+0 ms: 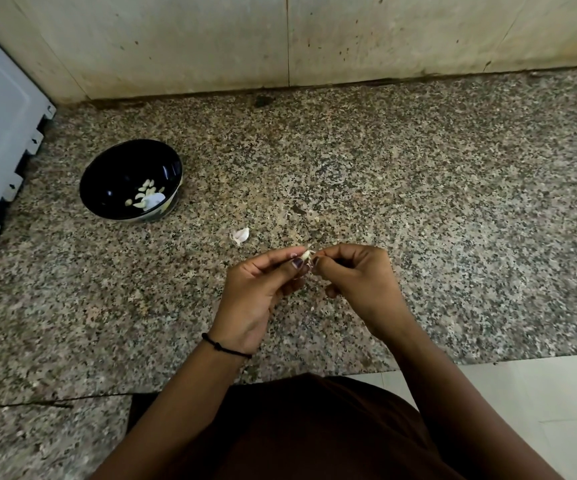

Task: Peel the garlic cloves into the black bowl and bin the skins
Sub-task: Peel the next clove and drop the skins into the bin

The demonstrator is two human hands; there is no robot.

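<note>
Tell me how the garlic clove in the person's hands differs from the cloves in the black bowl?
The held clove is pinched between the left hand and right hand above the counter; the bowl cloves lie loose in the black bowl. The held clove is one piece, seemingly with skin partly on; the bowl cloves are several and look bare. Both are small and pale.
</note>
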